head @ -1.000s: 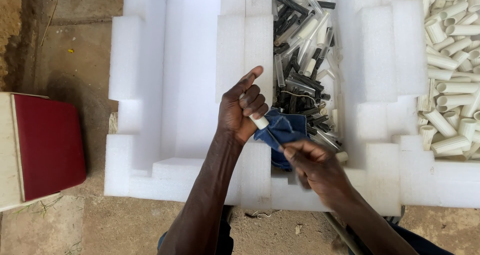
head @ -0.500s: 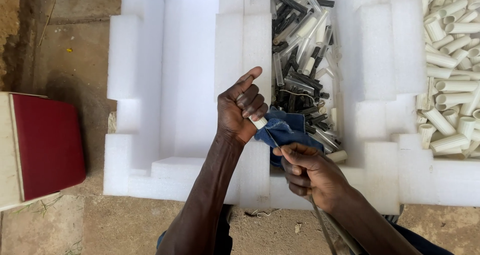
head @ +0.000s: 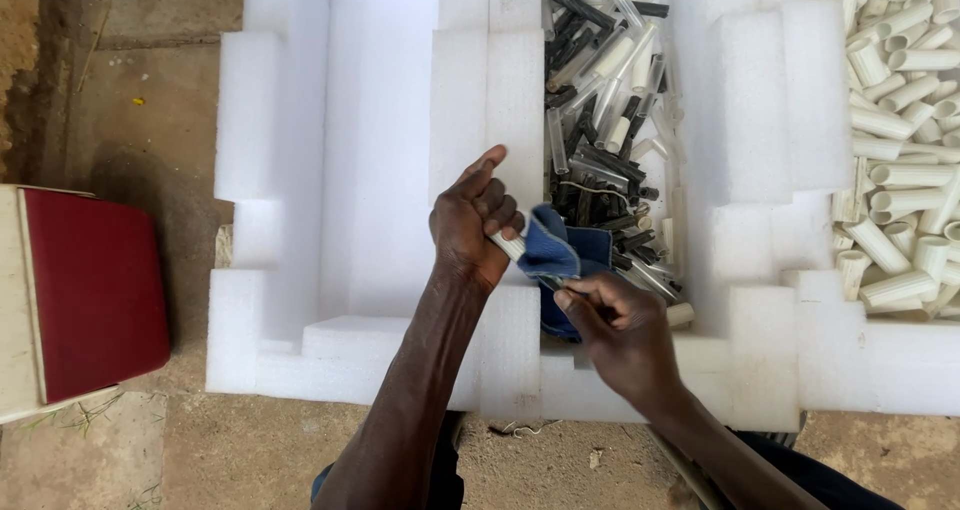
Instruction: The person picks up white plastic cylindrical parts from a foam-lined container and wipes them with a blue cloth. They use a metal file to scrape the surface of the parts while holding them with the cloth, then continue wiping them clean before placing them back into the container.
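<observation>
Left hand: my left hand (head: 472, 218) is closed in a fist round a small white plastic tube (head: 508, 246), thumb sticking up; only the tube's end shows past my fingers.
Right hand: my right hand (head: 612, 328) is pinched tight on a crumpled blue cloth (head: 560, 260), which wraps over the tube's free end.
Where the tube is: between my two hands, just above the near rim of the tray and in front of its middle slot.
Tray: a white moulded foam tray (head: 480, 90) with deep slots lies on bare sandy ground (head: 250, 450).
Slot beyond my right hand: a heap of black and clear plastic tubes and caps (head: 600, 120), loosely jumbled, running away from my grip.
Slot beyond my left hand: I see nothing lying in it.
Far right of my grip: a pile of cream-white plastic tubes (head: 900, 170), well apart from my hands.
Far left of my grip: a dark red box with a pale wooden edge (head: 80, 295), on the ground outside the tray.
Risk, slipping: I judge that the short tube could shoot out of my fist if the cloth tugs hard, and fall into the mixed heap just beyond.
Risk, snagging: the loose cloth hangs touching the heap, so it may drag small pieces out.
</observation>
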